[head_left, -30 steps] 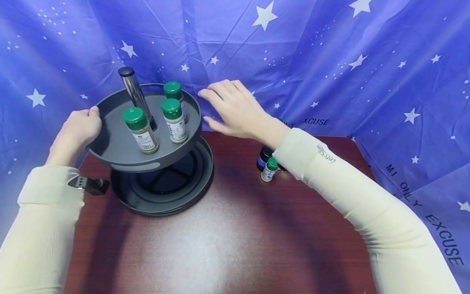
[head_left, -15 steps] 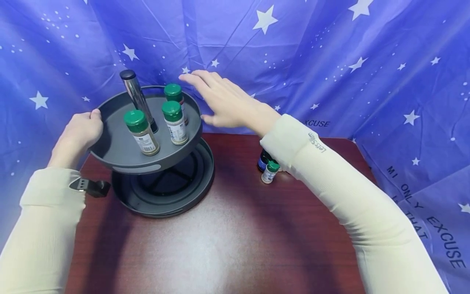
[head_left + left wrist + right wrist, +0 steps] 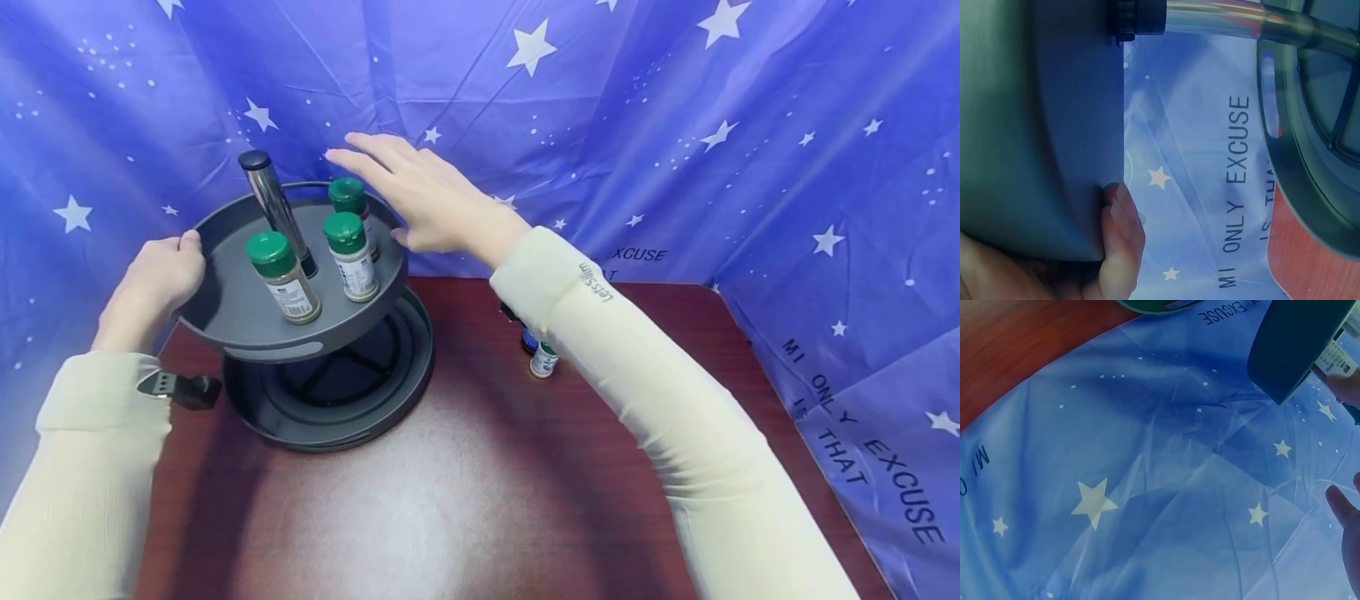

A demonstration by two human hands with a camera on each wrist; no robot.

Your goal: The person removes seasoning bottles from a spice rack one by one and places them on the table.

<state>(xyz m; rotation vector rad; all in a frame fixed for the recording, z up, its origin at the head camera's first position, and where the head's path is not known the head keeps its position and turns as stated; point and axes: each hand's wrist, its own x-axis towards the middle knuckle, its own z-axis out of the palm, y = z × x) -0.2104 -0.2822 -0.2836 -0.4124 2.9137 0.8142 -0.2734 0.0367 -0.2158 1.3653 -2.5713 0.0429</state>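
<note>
A two-tier dark grey turntable organizer stands at the left of the table, its upper tray [image 3: 225,308] above the lower tray [image 3: 330,437]. My left hand [image 3: 161,275] grips the upper tray's left rim, thumb over the edge and fingers [image 3: 1124,240] curled underneath. Several green-capped spice jars, among them a front one [image 3: 288,283], a middle one [image 3: 352,262] and a back one [image 3: 347,196], stand on that tray around the chrome post [image 3: 273,200]. My right hand [image 3: 420,196] holds nothing. Its fingers stretch out behind the back jar, thumb close to the right rim.
On the brown table [image 3: 465,475], a small green-capped jar [image 3: 543,362] and a dark blue container [image 3: 529,340] stand right of the organizer, partly hidden by the right sleeve [image 3: 585,308]. A blue starry curtain [image 3: 637,100] hangs behind.
My right hand has moved left, from beside the upper tray's right rim to over its back right side, behind the back jar. The left hand keeps its grip on the rim.
</note>
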